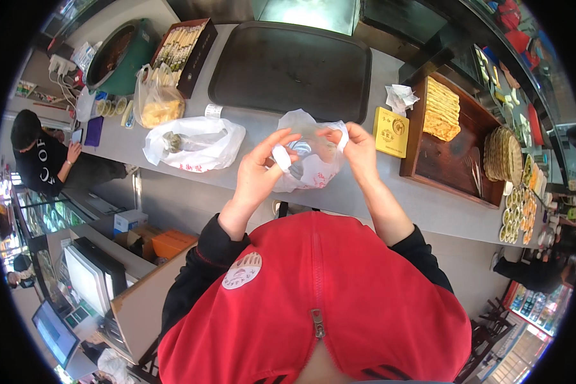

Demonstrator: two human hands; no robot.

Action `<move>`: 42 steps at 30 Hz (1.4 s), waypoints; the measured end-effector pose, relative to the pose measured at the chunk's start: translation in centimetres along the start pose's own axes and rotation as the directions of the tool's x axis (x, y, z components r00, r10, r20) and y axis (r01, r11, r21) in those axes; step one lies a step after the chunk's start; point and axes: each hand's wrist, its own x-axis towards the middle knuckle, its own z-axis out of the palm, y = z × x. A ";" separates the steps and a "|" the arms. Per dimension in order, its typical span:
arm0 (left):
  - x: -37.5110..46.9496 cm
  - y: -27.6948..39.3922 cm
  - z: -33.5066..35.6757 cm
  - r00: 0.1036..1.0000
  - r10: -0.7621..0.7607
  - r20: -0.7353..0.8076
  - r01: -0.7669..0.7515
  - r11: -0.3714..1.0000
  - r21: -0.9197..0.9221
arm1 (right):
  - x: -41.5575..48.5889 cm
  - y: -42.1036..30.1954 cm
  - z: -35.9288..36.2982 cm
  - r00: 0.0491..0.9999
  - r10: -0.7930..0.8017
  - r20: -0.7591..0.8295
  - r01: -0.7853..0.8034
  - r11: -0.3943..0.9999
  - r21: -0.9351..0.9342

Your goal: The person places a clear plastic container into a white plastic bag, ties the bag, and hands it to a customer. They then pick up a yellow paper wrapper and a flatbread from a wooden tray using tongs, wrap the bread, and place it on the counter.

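Both my hands grip the handles of a translucent white plastic bag (312, 165) at the front of the grey counter. My left hand (264, 161) pinches one handle, and my right hand (360, 146) holds the other, with the bag's mouth spread between them. Something round and pale shows through the film, but I cannot tell what it is. To the left lies a second white plastic bag (211, 146) with a dark, wrapped item in it. Behind that one, a clear knotted bag (161, 108) holds yellow food.
A large black tray (293, 72) lies behind the bag. On the right are a yellow box (390, 132), crumpled paper (401, 98) and a wooden tray (453, 177) with stacked flatbreads (441, 108). A chopstick box (187, 53) and green tub (125, 57) stand left. A person (43, 158) sits beyond.
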 end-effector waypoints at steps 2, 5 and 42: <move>0.6 -0.1 -0.3 0.995 0.094 0.030 -0.097 0.988 0.120 | -0.7 -0.4 0.0 0.981 0.114 0.158 -0.129 0.988 0.090; 1.3 -0.2 -1.1 0.992 0.116 0.038 -0.121 0.979 0.162 | 0.0 -2.4 -0.2 0.897 0.311 0.314 -0.231 0.936 -0.266; 1.1 -12.8 -2.2 0.880 -0.426 0.211 0.476 0.789 -0.389 | -1.0 8.8 -10.5 0.674 0.737 -0.048 -0.586 0.573 0.573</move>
